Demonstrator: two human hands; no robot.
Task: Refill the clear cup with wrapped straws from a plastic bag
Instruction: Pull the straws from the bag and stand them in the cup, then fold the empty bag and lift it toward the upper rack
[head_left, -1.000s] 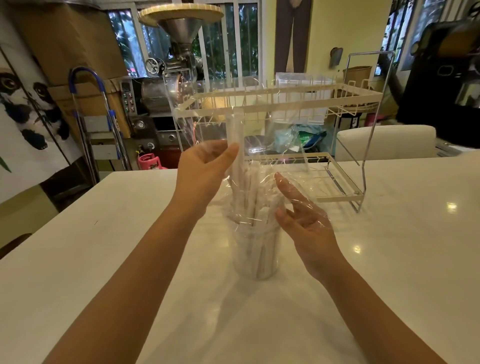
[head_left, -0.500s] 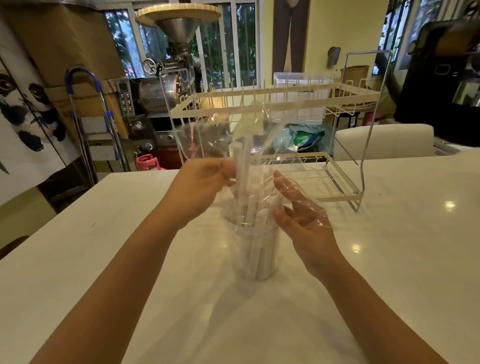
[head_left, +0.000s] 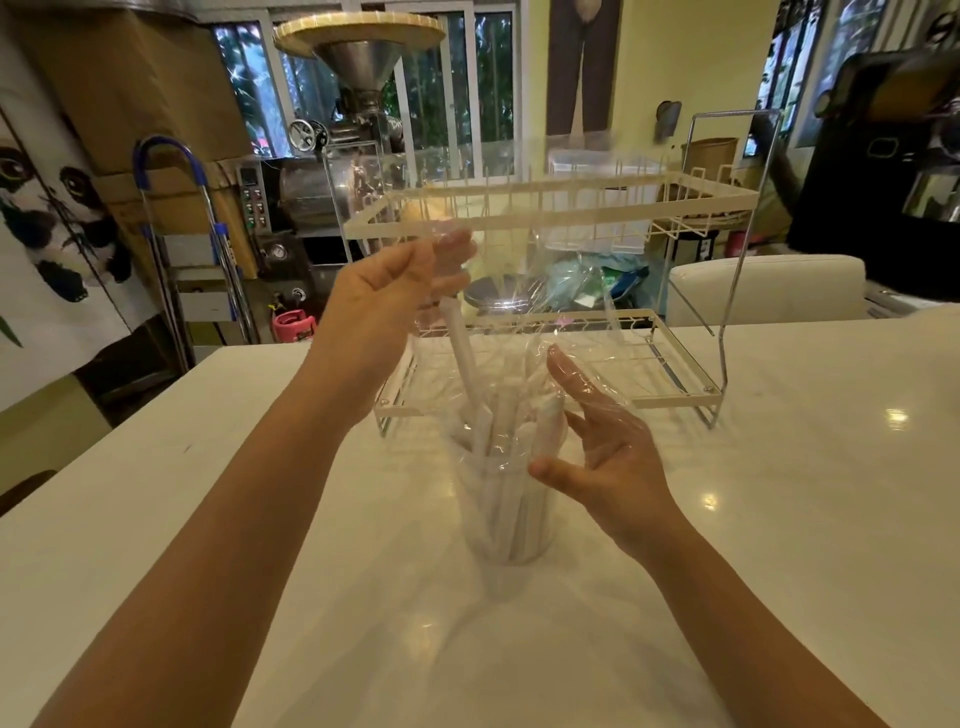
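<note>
Item: clear cup (head_left: 506, 514), standing upright at the centre of the frame on a white table (head_left: 779, 519), filled with wrapped straws (head_left: 501, 447) whose tops rise above its rim at mixed angles. Item: plastic bag (head_left: 540, 270), transparent, draped over the cup and straws and rising toward the upper middle of the frame; its edges are hard to trace against the background. Left hand (head_left: 384, 296), centre-left, raised above the cup, fingers closed around the bag film and the top of one tall straw (head_left: 462, 353); whether it grips the straw itself or only the film over it is not clear. That straw slants down from the hand into the cup. Right hand (head_left: 602, 447), just right of the cup, fingers spread and slightly curled, palm turned toward the cup, thumb near the rim; film lies over the fingertips, and the hand clasps nothing. Item: two-tier wire rack (head_left: 675, 400), cream frame, on the table directly behind the cup. Background, upper left: metal machine with funnel hopper (head_left: 358, 57). Left edge: folded step ladder (head_left: 176, 228) with blue handle.
</note>
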